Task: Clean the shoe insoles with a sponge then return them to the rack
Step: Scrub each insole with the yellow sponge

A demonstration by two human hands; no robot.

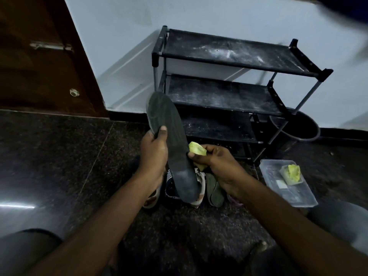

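Dark floor: left hand (153, 148) grips insole (169, 140), right hand (215, 158) w/ sponge (197, 148).

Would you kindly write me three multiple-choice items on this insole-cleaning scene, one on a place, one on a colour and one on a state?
1. Where does the clear container sit?
A. on a table
B. on the floor, right of the rack
C. on a chair

2. What colour is the sponge in the right hand?
A. blue
B. yellow-green
C. red

3. How is the dark insole just now?
A. lying flat on the floor
B. folded in half
C. held up by the left hand

Answers:
1 B, it rests on the dark floor by the rack's right legs.
2 B, the piece pinched in the fingers is yellow-green.
3 C, the left hand's thumb and fingers grip its edge in the air.
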